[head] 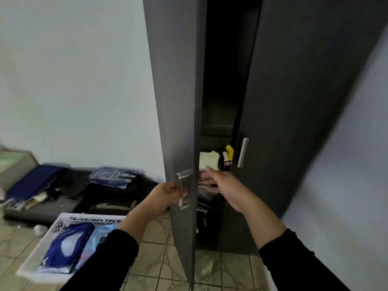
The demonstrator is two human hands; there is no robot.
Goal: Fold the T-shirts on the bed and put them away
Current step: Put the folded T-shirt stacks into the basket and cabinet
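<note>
Hands: left [168, 193] grips one handle [183, 190]; two doors [178, 122].

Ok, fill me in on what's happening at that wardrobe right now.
A person stands at a dark wardrobe. The left hand grips the silver handle of the left door, which stands partly open. The right hand reaches into the gap, onto a stack of folded clothes on a shelf; its grip is unclear. A white basket holding blue garments sits on the tiled floor.
</note>
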